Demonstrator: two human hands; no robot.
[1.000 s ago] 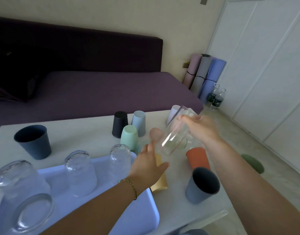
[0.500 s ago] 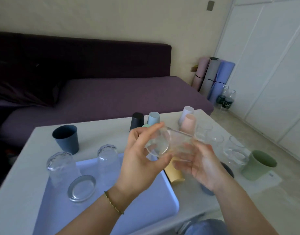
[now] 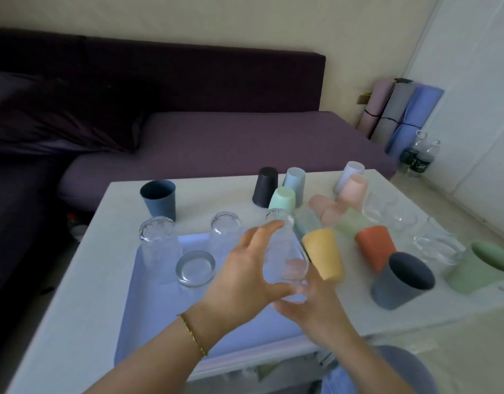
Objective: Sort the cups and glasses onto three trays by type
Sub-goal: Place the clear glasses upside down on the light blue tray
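Observation:
I hold a clear glass (image 3: 284, 251) with both hands above the right part of the lilac tray (image 3: 159, 308); its base is tipped up and away from me. My left hand (image 3: 245, 274) wraps its side. My right hand (image 3: 310, 305) grips its mouth from below, fingers showing through the glass. On the tray, two clear glasses stand upside down (image 3: 157, 237) (image 3: 225, 231) and a third stands upright (image 3: 196, 268). Coloured plastic cups crowd the table to the right, among them yellow (image 3: 324, 254), orange (image 3: 374, 245) and dark grey (image 3: 401, 280).
More clear glasses (image 3: 435, 245) stand near the table's right edge beside a green cup (image 3: 478, 265). A dark blue cup (image 3: 158, 199) stands alone at the back left, black (image 3: 265, 186), light blue and mint cups at the back. A purple sofa (image 3: 216, 143) runs behind the white table (image 3: 74, 294).
The glass, first in my right hand over the cups, was met by my left hand, turned base-up and brought down over the tray's right side.

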